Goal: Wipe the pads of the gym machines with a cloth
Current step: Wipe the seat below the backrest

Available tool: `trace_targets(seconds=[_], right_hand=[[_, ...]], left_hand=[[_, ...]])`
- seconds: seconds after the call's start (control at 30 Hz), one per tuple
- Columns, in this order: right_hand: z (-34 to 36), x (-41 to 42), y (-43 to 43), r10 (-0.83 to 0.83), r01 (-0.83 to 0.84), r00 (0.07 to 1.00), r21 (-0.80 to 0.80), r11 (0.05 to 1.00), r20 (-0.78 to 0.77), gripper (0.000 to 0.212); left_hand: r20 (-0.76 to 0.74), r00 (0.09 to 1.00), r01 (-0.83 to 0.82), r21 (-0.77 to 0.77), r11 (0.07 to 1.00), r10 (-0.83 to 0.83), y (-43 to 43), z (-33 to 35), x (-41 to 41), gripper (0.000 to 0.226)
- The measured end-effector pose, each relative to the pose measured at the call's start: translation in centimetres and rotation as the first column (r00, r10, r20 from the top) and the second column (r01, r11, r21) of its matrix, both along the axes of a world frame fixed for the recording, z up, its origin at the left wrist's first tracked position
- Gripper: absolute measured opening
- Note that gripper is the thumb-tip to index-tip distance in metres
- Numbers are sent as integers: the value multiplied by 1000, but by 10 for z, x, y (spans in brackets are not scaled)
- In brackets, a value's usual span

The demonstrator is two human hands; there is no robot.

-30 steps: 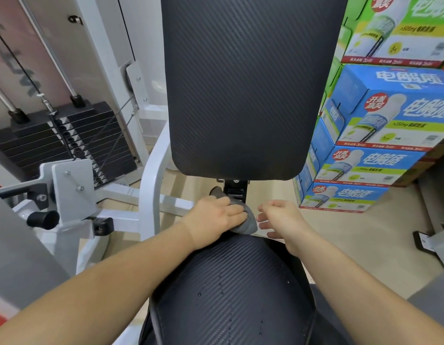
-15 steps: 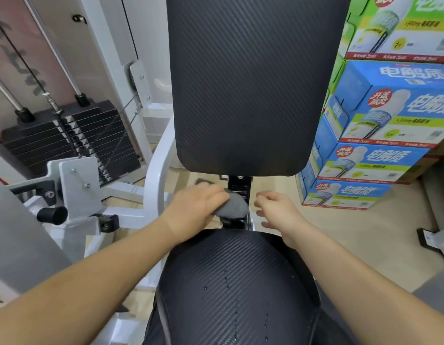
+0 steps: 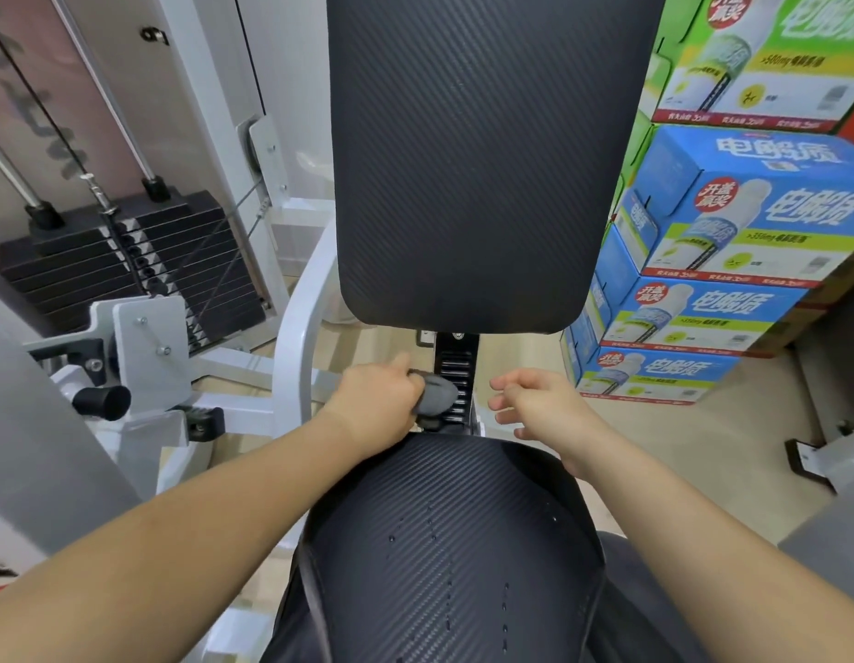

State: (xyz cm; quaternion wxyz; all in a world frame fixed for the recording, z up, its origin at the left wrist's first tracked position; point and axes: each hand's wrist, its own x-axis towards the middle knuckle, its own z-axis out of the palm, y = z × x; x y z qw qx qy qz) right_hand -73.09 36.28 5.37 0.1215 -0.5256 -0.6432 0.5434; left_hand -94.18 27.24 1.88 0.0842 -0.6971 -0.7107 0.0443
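A black textured back pad (image 3: 482,160) stands upright ahead of me, and a black seat pad (image 3: 444,543) lies below it with small water drops on its surface. My left hand (image 3: 372,404) grips a bunched grey cloth (image 3: 437,397) in the gap between the two pads, right beside the black notched adjustment post (image 3: 456,375). My right hand (image 3: 535,404) hovers just right of that post with its fingers loosely curled, holding nothing. Part of the cloth is hidden inside my left fist.
A black weight stack (image 3: 128,260) with cables and a white machine frame (image 3: 296,337) fill the left side. Stacked blue and green drink cartons (image 3: 731,241) stand close on the right. Beige floor (image 3: 678,452) lies beyond the seat on the right.
My left hand lifted off the seat pad's far edge and gathered the cloth into its fist, moving up beside the post. My right hand rose slightly and drew a little apart.
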Motion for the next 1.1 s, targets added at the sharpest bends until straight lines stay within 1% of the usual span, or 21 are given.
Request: trace_targets(seconds=[0.03,0.07,0.13,0.2,0.23,0.33,0.37,0.43,0.47,0.5,0.57,0.6,0.63,0.67,0.7,0.73,0.8,0.9,0.97,1.03,1.1], right_hand=[[1,2,-2,17,-17,1000,12,1000,1,26],[1,4,-3,30,-30,1000,26,999,-3,26],[1,8,-4,38,-38,999,57,998,0,29],[1,10,-7,31,-31,1000,95,995,3,30],[1,12,-8,25,-25,1000,114,993,4,30],[0,20,-11,13,-14,1000,152,988,6,32],[0,25,-12,17,-19,1000,163,986,12,32],[-2,35,-14,19,-25,999,182,983,36,33],[-4,40,-16,13,-21,999,195,981,42,33],[-8,45,-18,1,-9,999,210,978,42,32],[-15,53,-24,-21,12,999,233,972,37,25],[-19,56,-27,-30,21,999,230,973,37,22],[-22,57,-28,-37,29,999,222,975,35,20],[-25,58,-30,-42,34,999,213,976,32,19],[-29,59,-31,-46,39,999,212,976,29,19],[-30,60,-30,-49,42,998,214,976,27,18],[-31,63,-29,-55,49,998,200,979,23,18],[-36,73,-29,-57,56,998,148,987,3,19],[-40,77,-32,-56,55,998,127,990,6,19],[-46,79,-32,-76,76,997,106,991,-7,23],[-49,79,-34,-79,80,997,82,993,-15,25]], left_hand=[[60,997,-42,35,999,40,-1,1,0,25],[112,993,-31,84,996,21,-2,2,0,24],[174,975,101,190,977,-134,-1,-1,5,24],[92,967,216,194,957,-237,6,-9,10,28],[48,973,213,177,961,-224,10,-12,12,31],[5,987,157,127,979,-158,14,-14,15,40],[-14,991,131,88,987,-130,12,-10,16,37],[-3,1000,-4,11,1000,4,3,8,14,28],[49,995,-91,-24,996,92,-2,21,10,26],[131,977,-169,-13,986,169,-10,31,6,26],[338,919,-245,91,965,201,-33,41,4,27],[439,880,-249,97,964,183,-45,41,11,25],[517,837,-231,39,972,179,-57,34,21,23],[563,802,-203,-53,978,197,-69,27,34,26],[565,790,-184,-149,972,237,-78,17,45,34],[553,793,-173,-199,965,256,-84,12,52,43],[583,779,-120,-223,968,231,-98,16,61,56],[693,716,120,-238,964,82,-138,37,83,63],[690,723,198,-270,942,46,-153,45,86,64],[621,781,172,-307,936,60,-136,41,75,65],[531,825,21,-370,929,193,-102,36,67,67]])
